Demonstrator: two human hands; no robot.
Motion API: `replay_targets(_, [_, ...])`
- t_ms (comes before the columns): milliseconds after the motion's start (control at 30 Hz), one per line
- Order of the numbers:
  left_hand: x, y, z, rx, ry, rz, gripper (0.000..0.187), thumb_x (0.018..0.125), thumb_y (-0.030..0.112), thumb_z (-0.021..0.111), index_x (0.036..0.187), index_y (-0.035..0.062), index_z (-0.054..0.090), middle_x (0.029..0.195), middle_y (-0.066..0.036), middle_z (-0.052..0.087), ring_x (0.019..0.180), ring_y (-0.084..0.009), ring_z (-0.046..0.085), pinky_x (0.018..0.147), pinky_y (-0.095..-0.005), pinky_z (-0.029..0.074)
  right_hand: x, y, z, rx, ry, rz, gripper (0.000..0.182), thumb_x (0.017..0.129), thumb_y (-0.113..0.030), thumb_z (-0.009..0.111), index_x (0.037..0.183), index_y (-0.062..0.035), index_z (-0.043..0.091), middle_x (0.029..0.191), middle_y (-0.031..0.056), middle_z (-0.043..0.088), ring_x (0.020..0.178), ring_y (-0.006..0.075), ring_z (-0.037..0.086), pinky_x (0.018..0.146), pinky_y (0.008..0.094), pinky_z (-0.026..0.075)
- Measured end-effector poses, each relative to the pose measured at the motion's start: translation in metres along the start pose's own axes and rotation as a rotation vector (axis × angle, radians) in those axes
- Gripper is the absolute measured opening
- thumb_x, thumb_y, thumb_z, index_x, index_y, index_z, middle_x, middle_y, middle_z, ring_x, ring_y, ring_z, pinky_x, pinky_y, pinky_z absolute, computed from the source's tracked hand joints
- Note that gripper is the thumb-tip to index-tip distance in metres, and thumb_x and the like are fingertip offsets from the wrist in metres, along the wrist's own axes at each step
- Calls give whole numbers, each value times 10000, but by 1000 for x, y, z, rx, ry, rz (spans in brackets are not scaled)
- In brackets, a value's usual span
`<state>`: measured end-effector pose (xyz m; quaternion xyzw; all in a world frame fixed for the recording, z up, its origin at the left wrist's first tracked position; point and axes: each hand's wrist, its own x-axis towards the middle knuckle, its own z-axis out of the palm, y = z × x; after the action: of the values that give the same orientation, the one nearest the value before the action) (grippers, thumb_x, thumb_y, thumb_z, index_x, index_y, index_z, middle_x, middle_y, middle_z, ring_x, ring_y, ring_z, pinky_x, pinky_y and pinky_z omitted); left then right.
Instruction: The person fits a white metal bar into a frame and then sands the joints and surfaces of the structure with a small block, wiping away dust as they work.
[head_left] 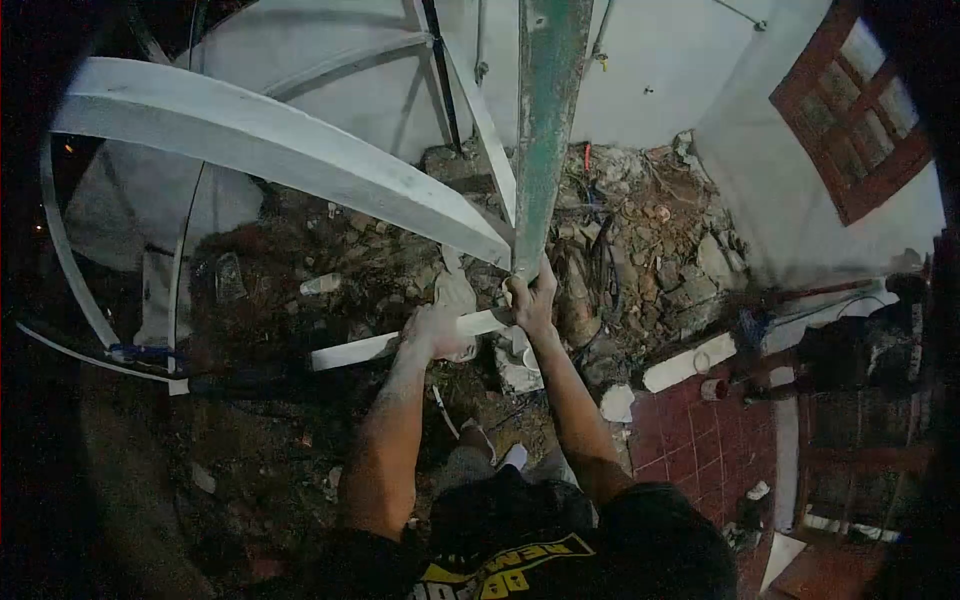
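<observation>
Taking the clock from the middle of the view, we have our left hand just off centre towards 8 o'clock, and our right hand close by at 3 o'clock. The right fingers are curled in around the lower end of the green beam, whose worn, scuffed length runs up to between 12 and 1 o'clock. Our left hand lies at the white bar, which points out towards 8 o'clock; its fingers are blurred, so we cannot tell how far they are closed or whether they grip it. A crumpled pale piece sits just beyond that hand, at its 1 o'clock.

At 10 o'clock we see a broad white beam, bowed in this view, its near end meeting the green beam just above our right hand. A narrower white strip slants at 12 o'clock. Broken rubble is heaped towards 3 o'clock below a white wall, with a red-brown window frame at 2 o'clock. Red floor tiles lie at 4 o'clock, and our black shirt fills 6 o'clock.
</observation>
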<state>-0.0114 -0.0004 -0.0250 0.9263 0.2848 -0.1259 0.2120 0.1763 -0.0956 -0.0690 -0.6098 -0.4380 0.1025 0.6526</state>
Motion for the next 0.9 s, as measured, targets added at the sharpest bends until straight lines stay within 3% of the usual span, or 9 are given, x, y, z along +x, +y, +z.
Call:
replay_targets(67, [12,-8,14,13,-30,-36,711,665,618,723,1209,166,646,1051,-166,697,981,-341,664,876,-453,516,2,3,1,-19,18,-38,670,826,-183,650,1382,104,411,1353,303,498,1270,407,486,1057,428,371])
replay_targets(167, [7,-1,8,-27,-35,-70,608,659,498,723,1133,121,667,1022,-184,699,965,-354,668,858,-459,523,6,-4,5,-84,123,-231,434,891,-200,524,1242,55,498,949,122,616,806,227,575,752,365,476])
replay_targets(200, [1,5,0,-79,-9,-67,499,654,373,721,1057,81,689,998,-202,700,956,-361,671,848,-462,528,8,-15,3,-113,132,-188,429,916,-225,505,1242,54,499,937,122,617,795,228,575,740,366,475])
replay_targets(333, [-2,10,-15,-76,-103,-90,493,637,389,716,1016,74,702,971,-209,701,949,-356,672,834,-454,532,5,-13,4,-106,113,-114,440,965,-280,450,1248,54,499,908,136,611,767,236,566,713,377,466])
replay_targets(400, [3,1,0,-55,-42,-68,592,679,563,725,1077,125,709,937,-192,707,908,-359,682,829,-471,528,2,-11,5,-104,123,-62,430,974,-276,440,1247,51,497,887,136,600,739,230,551,695,380,458])
replay_targets(467, [8,-5,12,-49,-22,-53,583,680,556,723,1076,128,709,941,-192,707,907,-362,682,820,-474,531,2,-11,7,-113,146,-25,414,975,-261,441,1245,48,495,871,133,592,717,223,539,681,379,453])
replay_targets(567, [9,-4,10,6,-19,-47,577,682,550,723,1099,152,704,955,-182,710,908,-365,682,816,-476,533,5,-17,6,-512,245,-439,366,959,-207,476,1228,41,490,841,108,570,701,195,516,668,372,447])
replay_targets(700, [15,-13,20,-3,-74,-65,624,681,569,739,1179,200,675,1025,-151,711,949,-354,677,854,-474,527,-1,-17,7,-56,111,-32,330,939,-148,501,1217,28,494,842,99,570,668,206,533,642,373,453])
replay_targets(900, [7,-4,8,-140,-83,-133,671,636,518,792,1200,180,658,1102,-141,694,1022,-335,657,876,-446,524,5,-25,21,-99,287,-81,348,998,-262,427,1132,32,555,807,99,573,622,201,543,585,346,439])
